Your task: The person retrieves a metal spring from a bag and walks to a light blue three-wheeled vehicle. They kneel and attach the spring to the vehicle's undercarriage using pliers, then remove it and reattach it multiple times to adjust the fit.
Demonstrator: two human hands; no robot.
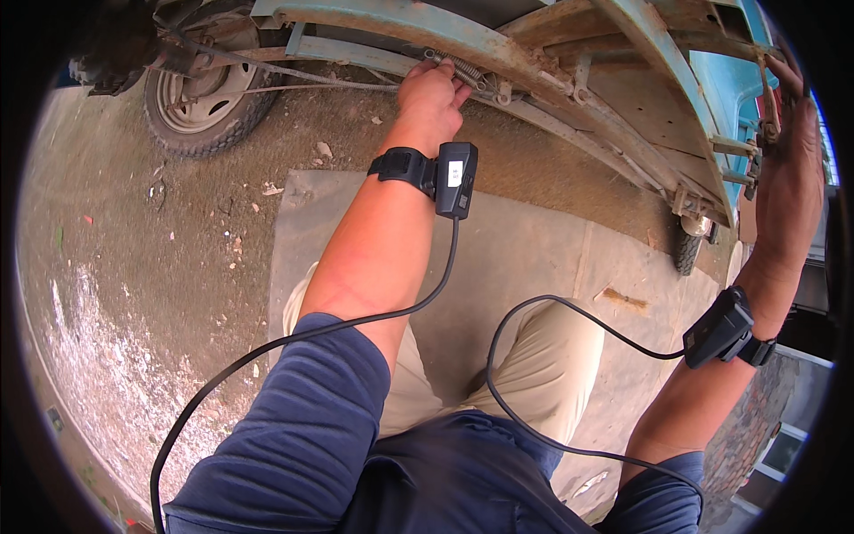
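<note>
My left hand reaches up to a metal coil spring under the rusty, light-blue frame of a vehicle. Its fingers lie on the spring, but their undersides are hidden, so a grip cannot be made out. Beside the spring, a metal link hangs from the frame. At the far right my right hand is raised against the vehicle's edge, close to a rusty rod; its fingertips are partly lost at the dark rim. Each wrist bears a strapped black device with a cable.
A wheel with a treaded tyre stands at upper left, with a sheathed cable running from it towards my left hand. Another tyre is at right. Below the frame lies a flat grey sheet with a bristly brown scrap on it.
</note>
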